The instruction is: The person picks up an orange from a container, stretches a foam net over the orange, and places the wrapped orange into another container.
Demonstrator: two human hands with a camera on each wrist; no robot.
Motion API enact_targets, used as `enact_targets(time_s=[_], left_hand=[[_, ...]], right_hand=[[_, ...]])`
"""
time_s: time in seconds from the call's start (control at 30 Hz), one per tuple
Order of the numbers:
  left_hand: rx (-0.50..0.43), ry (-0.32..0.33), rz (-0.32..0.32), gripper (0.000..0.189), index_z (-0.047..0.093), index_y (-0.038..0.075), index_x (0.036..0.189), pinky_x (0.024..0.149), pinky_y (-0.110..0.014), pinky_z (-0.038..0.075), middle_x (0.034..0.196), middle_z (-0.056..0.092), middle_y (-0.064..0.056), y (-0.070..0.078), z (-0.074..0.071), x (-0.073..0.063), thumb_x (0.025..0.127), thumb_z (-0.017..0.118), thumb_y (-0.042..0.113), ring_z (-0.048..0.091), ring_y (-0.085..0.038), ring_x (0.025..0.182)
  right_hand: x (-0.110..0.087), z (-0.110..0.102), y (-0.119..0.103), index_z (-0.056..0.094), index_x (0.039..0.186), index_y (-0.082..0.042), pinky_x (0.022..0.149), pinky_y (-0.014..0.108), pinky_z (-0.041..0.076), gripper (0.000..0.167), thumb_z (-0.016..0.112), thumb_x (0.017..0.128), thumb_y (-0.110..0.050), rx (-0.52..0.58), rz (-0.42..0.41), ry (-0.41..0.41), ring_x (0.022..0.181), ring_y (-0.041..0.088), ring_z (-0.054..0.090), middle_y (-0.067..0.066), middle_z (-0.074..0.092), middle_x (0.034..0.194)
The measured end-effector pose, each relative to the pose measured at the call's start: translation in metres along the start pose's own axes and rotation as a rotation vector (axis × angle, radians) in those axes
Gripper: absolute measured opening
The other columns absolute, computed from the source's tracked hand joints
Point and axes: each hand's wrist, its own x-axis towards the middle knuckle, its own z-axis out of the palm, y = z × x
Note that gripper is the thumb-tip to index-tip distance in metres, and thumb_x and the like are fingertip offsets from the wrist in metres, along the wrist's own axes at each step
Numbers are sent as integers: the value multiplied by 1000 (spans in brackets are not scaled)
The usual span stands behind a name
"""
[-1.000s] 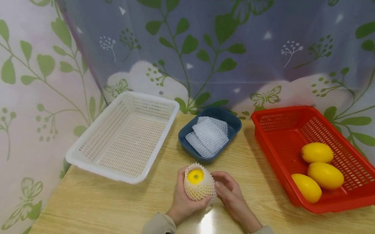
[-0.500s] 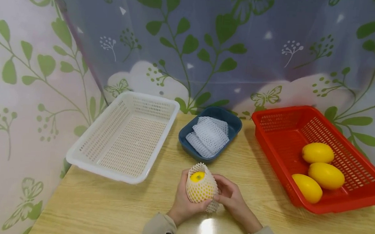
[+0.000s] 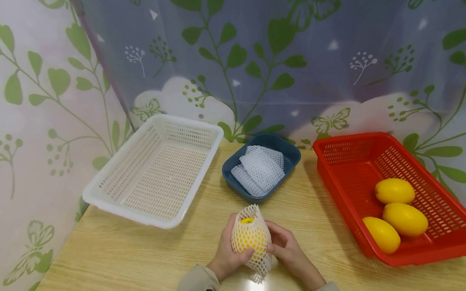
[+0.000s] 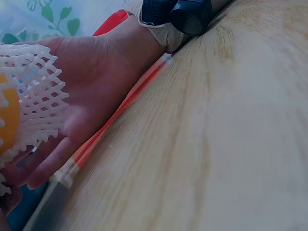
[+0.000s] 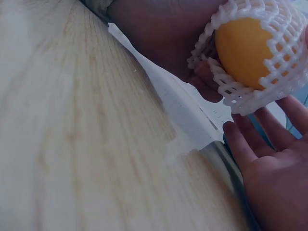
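Note:
In the head view, a yellow oval fruit (image 3: 248, 220) sits inside a white foam net sleeve (image 3: 260, 267), its upper end showing through the opening. My left hand (image 3: 226, 249) holds the sleeved fruit from the left, thumb across the front. My right hand (image 3: 290, 255) pinches the sleeve's right side, thumb in front and fingers behind. The loose lower end of the net hangs below the fruit. In the right wrist view, bare yellow skin of the fruit (image 5: 243, 53) shows at the sleeve's other end. The left wrist view shows my right palm (image 4: 91, 82) beside the net.
A blue tray (image 3: 230, 187) with several folded white foam nets (image 3: 261, 167) stands behind my hands. To the left is a white basket (image 3: 132, 217). At right, a red basket (image 3: 345, 206) holds 3 yellow fruits (image 3: 404, 218). All stand on a wooden table (image 3: 130, 259).
The net has slid over more of the fruit, so less of its yellow top shows. Its lower end has spread out and hangs further down. My left thumb has shifted on the front.

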Motion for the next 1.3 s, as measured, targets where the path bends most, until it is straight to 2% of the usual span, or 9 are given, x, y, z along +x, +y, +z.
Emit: enact_targets(time_s=[0.17, 0.3, 0.43, 0.57, 0.73, 0.8, 1.0, 1.13, 1.3], left_hand=[[44, 2, -10, 61, 49, 6, 129, 82, -35, 54, 108, 61, -12, -2, -1, -1, 78, 67, 35, 61, -19, 92], [80, 5, -72, 58, 48, 9, 131, 81, -35, 55, 107, 62, -10, -3, 0, -2, 83, 66, 37, 63, -18, 91], [84, 12, -140, 60, 45, 11, 132, 86, -35, 52, 113, 58, -10, -4, 1, -1, 83, 68, 36, 59, -20, 97], [39, 49, -206, 60, 40, 10, 126, 89, -33, 49, 116, 50, -10, -4, 3, 0, 80, 72, 35, 55, -22, 101], [-122, 112, -237, 61, 34, 1, 115, 86, -33, 54, 113, 47, -13, -2, 5, 1, 79, 77, 22, 59, -23, 101], [-179, 128, -242, 59, 33, -2, 114, 88, -34, 54, 114, 48, -14, 0, 5, 2, 80, 77, 17, 59, -24, 104], [-154, 177, -302, 52, 40, -1, 125, 97, -31, 48, 123, 54, -14, 4, 4, 2, 88, 73, 15, 56, -24, 115], [-158, 192, -311, 52, 42, -2, 129, 102, -30, 45, 127, 54, -15, 6, 4, 3, 89, 72, 13, 55, -24, 119], [-133, 229, -318, 45, 44, -5, 127, 101, -31, 46, 126, 55, -19, 7, 4, 4, 91, 68, 6, 57, -23, 117]], right_hand=[[-1, -2, 2, 53, 140, -5, 105, 29, 42, 45, 62, 98, -17, -50, 14, 34, 126, 18, 51, 7, 54, 140], [-1, -2, 3, 54, 136, 2, 105, 29, 41, 44, 63, 98, -18, -83, 11, 84, 126, 18, 51, 10, 55, 137], [0, -1, 1, 55, 134, 0, 97, 28, 47, 40, 62, 98, -14, -21, 35, 125, 115, 16, 56, 8, 59, 127], [1, 1, -2, 56, 132, -5, 91, 27, 50, 36, 63, 98, -15, 31, 53, 145, 108, 13, 59, 5, 62, 122], [2, 1, -4, 56, 131, -5, 91, 27, 50, 34, 62, 98, -14, 43, 31, 153, 110, 14, 58, 4, 61, 122], [2, 1, -4, 54, 131, -4, 92, 27, 50, 32, 57, 100, -10, 50, 26, 163, 112, 15, 58, 5, 60, 124], [2, 0, -5, 52, 132, -2, 95, 30, 49, 35, 38, 100, 2, 78, 34, 225, 115, 17, 56, 7, 55, 129], [1, 0, -7, 51, 132, -4, 96, 30, 49, 36, 40, 99, 4, 74, 36, 282, 118, 19, 55, 8, 52, 132], [3, 2, -8, 52, 131, -5, 96, 29, 49, 38, 41, 97, 6, 114, 6, 288, 117, 18, 55, 7, 52, 131]])
